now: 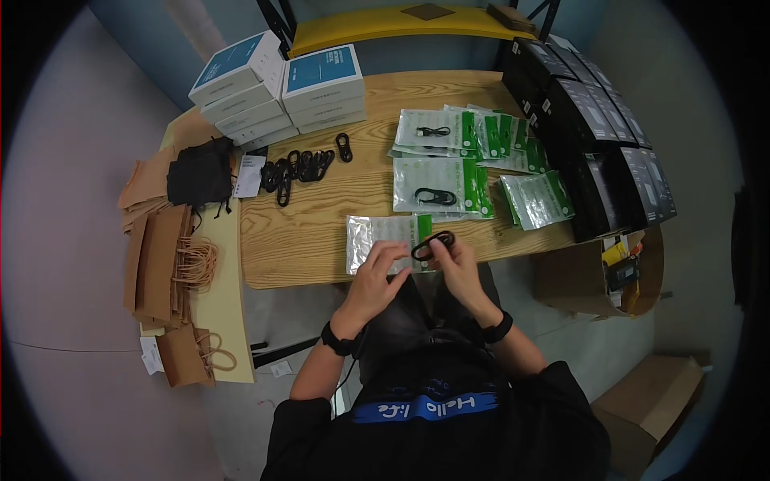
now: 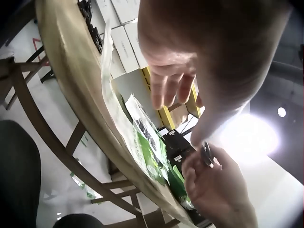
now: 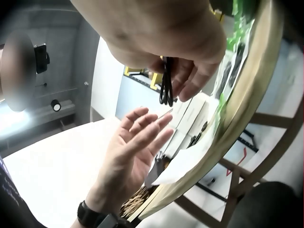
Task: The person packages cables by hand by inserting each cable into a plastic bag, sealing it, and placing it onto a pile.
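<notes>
Hands are apart at the front of the worktop (image 1: 305, 248): the right hand (image 1: 460, 274) pinches a looped black cable (image 1: 443, 236) between thumb and fingers, while the left hand (image 1: 372, 284) is spread near it, gripping nothing; whether its thumb brushes the loop I cannot tell. Below them a clear and green bag (image 1: 364, 237) lies right by the front edge, and the cable is held above its green end. That closeness to the edge looks like the main weakness: a sleeve or forearm catching the bag could drag it off towards the lap, since neither hand appears to be holding it down. The pinch takes in only part of the loop, so a loose grip could let the coil spring open or drop. Farther back, bags with cables on them (image 1: 417, 178) overlap in piles beside a smaller stack of bags (image 1: 536, 202); being slick-looking, they could slide if knocked. Spare cables (image 1: 301, 166) lie bunched at the left and might tangle when one is pulled.
</notes>
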`<state>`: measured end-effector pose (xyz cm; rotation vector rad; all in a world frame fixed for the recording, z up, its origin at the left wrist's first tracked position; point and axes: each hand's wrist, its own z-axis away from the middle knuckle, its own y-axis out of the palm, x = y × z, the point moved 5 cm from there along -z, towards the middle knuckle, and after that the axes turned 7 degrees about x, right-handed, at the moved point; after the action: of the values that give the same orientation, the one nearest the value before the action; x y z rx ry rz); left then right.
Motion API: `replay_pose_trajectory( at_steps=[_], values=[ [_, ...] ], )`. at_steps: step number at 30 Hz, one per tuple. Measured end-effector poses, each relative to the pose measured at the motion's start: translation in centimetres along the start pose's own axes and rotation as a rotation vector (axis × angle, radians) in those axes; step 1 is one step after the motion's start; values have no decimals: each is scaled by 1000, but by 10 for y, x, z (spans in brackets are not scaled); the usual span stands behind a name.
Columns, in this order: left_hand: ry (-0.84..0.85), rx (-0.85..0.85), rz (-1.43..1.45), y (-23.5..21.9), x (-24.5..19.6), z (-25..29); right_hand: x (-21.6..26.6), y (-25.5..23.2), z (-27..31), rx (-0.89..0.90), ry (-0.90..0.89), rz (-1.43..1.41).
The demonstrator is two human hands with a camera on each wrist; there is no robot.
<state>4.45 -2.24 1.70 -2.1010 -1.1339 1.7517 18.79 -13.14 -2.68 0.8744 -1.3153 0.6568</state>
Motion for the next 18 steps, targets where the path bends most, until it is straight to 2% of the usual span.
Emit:
replay_pose_trajectory(
  at_steps=[1, 2, 3, 6, 8, 10, 12, 18],
  values=[
    [1, 16, -26, 3, 4, -6, 2, -17, 2, -111, -32, -24],
    [2, 33, -53, 6, 7, -12, 0, -38, -1, -162, -123, 73],
    [1, 32, -49, 6, 11, -17, -3, -54, 0, -189, -86, 101],
    [43, 251, -374, 24, 22, -33, -14, -79, -3, -217, 8, 175],
    [51, 272, -381, 32, 32, -40, -29, -82, -7, -91, 166, 241],
    [56, 297, -388, 35, 35, -44, -20, -67, -7, -56, 154, 285],
    [-12, 345, -380, 38, 41, -46, -19, -54, -9, 12, 145, 329],
    [-55, 331, -333, 38, 51, -45, -12, -37, -10, 116, 146, 534]
  ],
)
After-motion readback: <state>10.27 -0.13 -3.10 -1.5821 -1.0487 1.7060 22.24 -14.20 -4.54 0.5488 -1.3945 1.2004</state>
